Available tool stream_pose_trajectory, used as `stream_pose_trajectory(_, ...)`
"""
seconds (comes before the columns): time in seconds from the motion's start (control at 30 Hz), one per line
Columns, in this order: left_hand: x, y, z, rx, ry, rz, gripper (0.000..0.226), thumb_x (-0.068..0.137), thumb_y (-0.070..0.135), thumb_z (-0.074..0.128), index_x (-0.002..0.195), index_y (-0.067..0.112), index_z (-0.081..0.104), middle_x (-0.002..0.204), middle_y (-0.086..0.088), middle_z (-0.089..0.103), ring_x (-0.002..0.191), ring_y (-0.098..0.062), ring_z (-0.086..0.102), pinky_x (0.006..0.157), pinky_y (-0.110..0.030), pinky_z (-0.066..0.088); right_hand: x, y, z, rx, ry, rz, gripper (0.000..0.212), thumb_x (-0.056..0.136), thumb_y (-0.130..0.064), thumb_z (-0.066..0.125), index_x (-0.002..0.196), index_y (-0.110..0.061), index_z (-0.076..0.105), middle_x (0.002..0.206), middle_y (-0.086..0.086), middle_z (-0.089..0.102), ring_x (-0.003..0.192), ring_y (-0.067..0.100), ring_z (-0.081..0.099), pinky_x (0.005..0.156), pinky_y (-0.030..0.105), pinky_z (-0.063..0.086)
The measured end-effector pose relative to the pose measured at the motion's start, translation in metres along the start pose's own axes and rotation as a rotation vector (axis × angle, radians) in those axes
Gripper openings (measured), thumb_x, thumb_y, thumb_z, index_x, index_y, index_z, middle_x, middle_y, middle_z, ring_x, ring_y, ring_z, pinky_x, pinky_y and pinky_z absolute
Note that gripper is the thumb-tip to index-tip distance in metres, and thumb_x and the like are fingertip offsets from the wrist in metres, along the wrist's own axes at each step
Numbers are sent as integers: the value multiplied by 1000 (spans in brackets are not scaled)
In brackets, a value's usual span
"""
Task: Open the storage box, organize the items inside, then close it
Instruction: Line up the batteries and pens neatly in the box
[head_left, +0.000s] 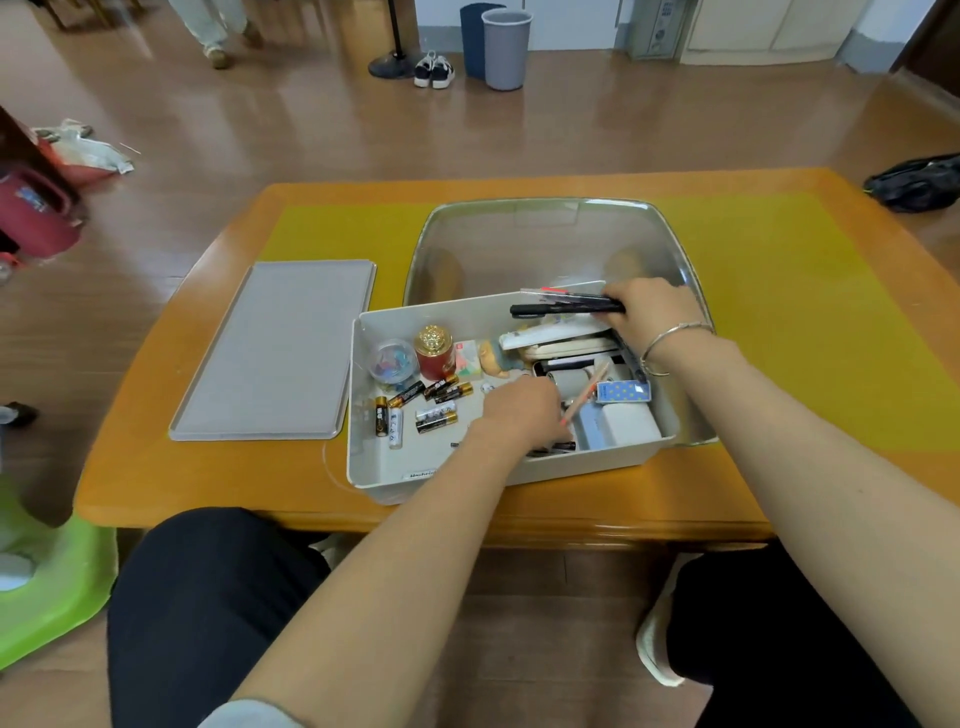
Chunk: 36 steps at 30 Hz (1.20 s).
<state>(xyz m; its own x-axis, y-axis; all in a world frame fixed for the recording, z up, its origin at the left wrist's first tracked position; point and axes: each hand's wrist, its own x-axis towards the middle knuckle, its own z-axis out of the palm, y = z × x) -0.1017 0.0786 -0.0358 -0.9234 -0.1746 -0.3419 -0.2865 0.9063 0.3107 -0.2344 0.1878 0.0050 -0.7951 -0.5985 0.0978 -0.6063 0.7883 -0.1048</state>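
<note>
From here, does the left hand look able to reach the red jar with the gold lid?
Probably yes. The left hand is already inside the storage box, near the red jar; only loose batteries lie low between them, though it already holds a pencil.

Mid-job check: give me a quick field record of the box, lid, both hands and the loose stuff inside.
box: white storage box, open, on the table
lid: grey lid lying flat on the table, left of the box
right hand: right hand grips a bundle of pens over the box's far edge
left hand: left hand inside the box, holding a pencil
loose items: batteries scattered on the box floor; red jar and clip tub at far left
</note>
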Motion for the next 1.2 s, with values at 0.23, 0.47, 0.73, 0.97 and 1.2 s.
stream_pose_trajectory(0.23,-12,-24,-24,25,86,4,18,90,33,63,97,18,69,89,-1,67,81,-20,63,64,-30,47,31,-6,1,-73,-43,0,30,86,-16,56,111,-30,64,107,5,64,107,30,54,92,44,32)
stream_pose_trajectory(0.47,-18,-49,-58,-33,218,10,17,95,27,57,107,23,69,96,-1,66,87,-21,60,72,-32,46,33,1,4,-12,-28,-47,48,81,1,53,114,-33,64,114,1,64,115,28,47,93,43,33)
stream_pose_trajectory(0.73,20,-40,-64,-48,436,12,17,95,22,57,104,14,69,101,-10,58,92,-28,56,73,-34,43,10,-6,-7,500,58,-131,26,92,-25,49,111,-23,67,91,0,69,79,14,56,77,26,43)
stream_pose_trajectory(0.97,40,-41,-53,-103,573,17,26,94,16,58,118,12,63,108,-10,55,94,-27,55,75,-35,43,14,-1,0,523,120,-93,18,88,-23,62,104,-18,71,79,-6,62,63,-4,50,65,2,36)
stream_pose_trajectory(1.2,37,-42,-35,-84,326,114,44,101,22,38,145,16,39,137,-12,43,123,-28,43,101,-44,41,20,1,7,179,124,30,20,87,-23,62,106,-26,69,111,4,59,110,27,48,93,42,34)
